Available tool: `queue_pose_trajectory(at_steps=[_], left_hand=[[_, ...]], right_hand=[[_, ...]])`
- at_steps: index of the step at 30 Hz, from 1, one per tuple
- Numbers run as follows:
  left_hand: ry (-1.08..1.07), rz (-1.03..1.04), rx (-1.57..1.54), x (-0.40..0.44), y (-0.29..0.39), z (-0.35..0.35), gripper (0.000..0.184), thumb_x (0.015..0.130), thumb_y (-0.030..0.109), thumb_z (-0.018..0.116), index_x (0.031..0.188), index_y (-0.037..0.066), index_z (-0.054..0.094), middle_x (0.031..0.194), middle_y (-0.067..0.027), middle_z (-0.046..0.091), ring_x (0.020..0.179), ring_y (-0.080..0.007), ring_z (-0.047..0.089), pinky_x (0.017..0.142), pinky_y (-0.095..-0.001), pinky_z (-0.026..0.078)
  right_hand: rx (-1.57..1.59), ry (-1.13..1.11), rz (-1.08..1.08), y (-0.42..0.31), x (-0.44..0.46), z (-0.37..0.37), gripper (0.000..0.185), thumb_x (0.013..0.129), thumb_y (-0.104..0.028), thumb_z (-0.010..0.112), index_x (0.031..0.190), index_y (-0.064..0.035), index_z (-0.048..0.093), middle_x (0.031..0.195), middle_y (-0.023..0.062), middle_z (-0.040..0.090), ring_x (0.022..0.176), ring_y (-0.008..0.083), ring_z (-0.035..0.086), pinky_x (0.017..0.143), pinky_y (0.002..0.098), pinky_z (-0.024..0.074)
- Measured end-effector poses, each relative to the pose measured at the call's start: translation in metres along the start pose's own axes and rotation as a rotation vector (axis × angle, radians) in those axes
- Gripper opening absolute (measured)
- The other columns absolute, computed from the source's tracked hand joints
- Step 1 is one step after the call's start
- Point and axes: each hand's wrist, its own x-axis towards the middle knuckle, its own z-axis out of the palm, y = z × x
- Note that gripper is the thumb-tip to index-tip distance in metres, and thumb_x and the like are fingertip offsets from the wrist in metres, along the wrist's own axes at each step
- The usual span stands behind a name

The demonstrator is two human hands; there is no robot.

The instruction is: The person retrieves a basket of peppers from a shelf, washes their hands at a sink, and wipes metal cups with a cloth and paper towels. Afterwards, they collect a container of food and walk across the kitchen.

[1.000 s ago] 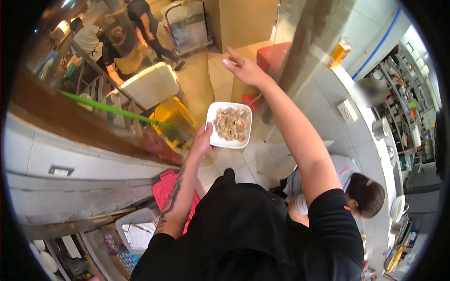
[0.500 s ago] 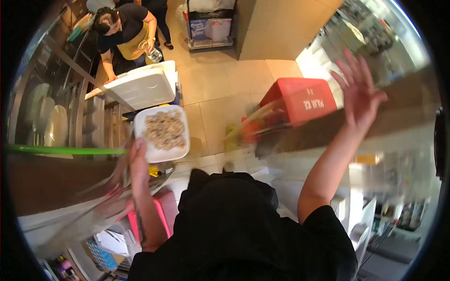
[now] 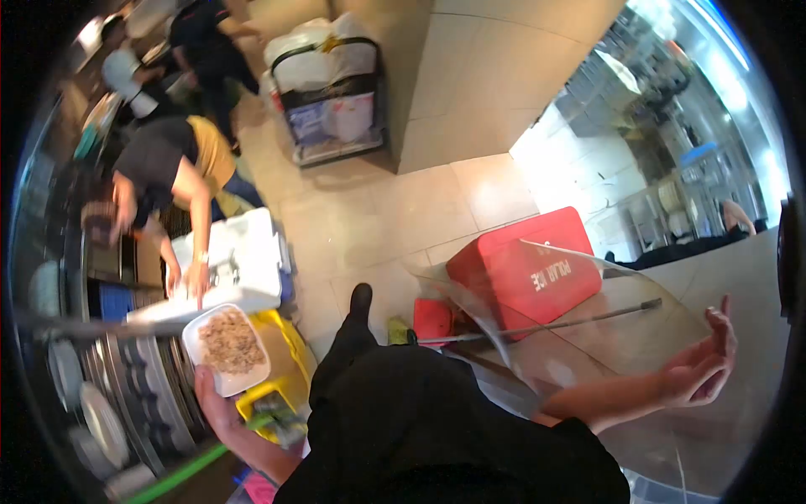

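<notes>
My left hand (image 3: 217,405) grips the near edge of a white square dish (image 3: 235,385), held out level on the left. Chopped light-brown food (image 3: 231,340), perhaps minced meat, covers its middle. Over on the right, my right hand (image 3: 709,370) is raised with fingers partly bent and apart, holding nothing. Clear plastic curtain strips (image 3: 604,340) hang around that forearm; whether the hand touches them I cannot tell.
A red ice box (image 3: 533,273) stands ahead on the right, with a long pole in front. Left are a white cooler (image 3: 243,269), a yellow bin (image 3: 290,344) and racked plates (image 3: 105,420). A person (image 3: 172,168) bends over the cooler. A loaded trolley (image 3: 327,92) stands farther back.
The view has moved forward. My left hand carries the dish lower and farther left. My right hand has dropped and its fingers have bent. The co-worker now leans into the cooler, its lid no longer raised.
</notes>
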Motion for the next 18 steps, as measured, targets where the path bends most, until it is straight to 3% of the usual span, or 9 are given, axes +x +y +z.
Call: queue_pose_trajectory(at_steps=[2, 5, 6, 7, 8, 10, 13, 18], left_hand=[[-0.264, -0.012, -0.007, 0.066, 0.004, 0.067, 0.037, 0.102, 0.041, 0.053, 0.120, 0.008, 0.058, 0.089, -0.0040, 0.065, 0.059, -0.0117, 0.059, 0.042, -0.0258, 0.039], [-0.636, -0.031, 0.090, 0.157, 0.014, 0.207, 0.025, 0.101, 0.034, 0.054, 0.106, 0.010, 0.057, 0.088, -0.0017, 0.061, 0.064, -0.0113, 0.059, 0.048, -0.0255, 0.045], [-0.721, -0.013, 0.136, 0.191, 0.006, 0.251, 0.022, 0.101, 0.032, 0.054, 0.102, 0.010, 0.056, 0.089, -0.0010, 0.059, 0.066, -0.0112, 0.059, 0.050, -0.0255, 0.047], [-0.841, -0.106, 0.121, 0.170, 0.040, 0.319, 0.020, 0.101, 0.031, 0.055, 0.101, 0.011, 0.056, 0.089, -0.0002, 0.058, 0.066, -0.0114, 0.058, 0.049, -0.0257, 0.048], [-0.928, -0.109, 0.138, 0.179, 0.040, 0.370, 0.028, 0.100, 0.034, 0.055, 0.112, 0.009, 0.056, 0.084, -0.0016, 0.060, 0.064, -0.0121, 0.061, 0.046, -0.0265, 0.048], [-0.977, -0.181, 0.209, 0.179, 0.053, 0.457, 0.030, 0.102, 0.036, 0.053, 0.113, 0.009, 0.056, 0.083, -0.0017, 0.059, 0.065, -0.0128, 0.061, 0.047, -0.0271, 0.049], [-1.208, -0.264, 0.231, 0.171, 0.036, 0.577, 0.039, 0.104, 0.043, 0.045, 0.117, 0.008, 0.056, 0.089, -0.0052, 0.064, 0.070, -0.0163, 0.065, 0.050, -0.0310, 0.052], [-1.354, -0.298, 0.325, 0.145, -0.030, 0.714, 0.044, 0.105, 0.044, 0.039, 0.123, 0.005, 0.053, 0.096, -0.0083, 0.065, 0.073, -0.0181, 0.066, 0.050, -0.0329, 0.051]], right_hand=[[-0.046, -0.026, 0.073, 0.011, 0.015, 0.028, 0.044, 0.108, -0.025, 0.034, 0.118, 0.0080, 0.061, 0.097, 0.0202, 0.067, 0.094, 0.0308, 0.065, 0.105, 0.0529, 0.0452], [-0.418, -0.003, 0.681, 0.028, 0.018, 0.043, 0.039, 0.106, -0.024, 0.043, 0.114, 0.0058, 0.066, 0.091, 0.0123, 0.069, 0.088, 0.0206, 0.064, 0.088, 0.0369, 0.0489], [-0.470, 0.030, 0.707, 0.037, 0.017, 0.047, 0.039, 0.106, -0.024, 0.043, 0.114, 0.0058, 0.066, 0.091, 0.0123, 0.069, 0.088, 0.0206, 0.064, 0.088, 0.0369, 0.0489], [-0.434, 0.042, 0.842, 0.047, 0.013, 0.050, 0.035, 0.105, -0.023, 0.046, 0.114, 0.0054, 0.066, 0.090, 0.0122, 0.069, 0.087, 0.0195, 0.064, 0.086, 0.0352, 0.0497], [-0.386, 0.057, 0.972, 0.058, 0.009, 0.053, 0.032, 0.104, -0.021, 0.050, 0.114, 0.0050, 0.066, 0.090, 0.0122, 0.069, 0.085, 0.0183, 0.064, 0.084, 0.0335, 0.0504], [-0.367, 0.126, 1.055, 0.068, 0.004, 0.065, 0.028, 0.103, -0.017, 0.052, 0.114, 0.0048, 0.066, 0.088, 0.0115, 0.069, 0.082, 0.0168, 0.064, 0.078, 0.0303, 0.0509], [-0.299, 0.134, 1.259, 0.111, -0.023, 0.079, 0.030, 0.103, -0.019, 0.053, 0.115, 0.0053, 0.066, 0.086, 0.0105, 0.069, 0.077, 0.0155, 0.065, 0.073, 0.0279, 0.0514], [-0.234, 0.127, 1.544, 0.234, -0.051, 0.104, 0.028, 0.103, -0.017, 0.053, 0.115, 0.0038, 0.066, 0.088, 0.0101, 0.070, 0.077, 0.0131, 0.065, 0.073, 0.0268, 0.0522]])
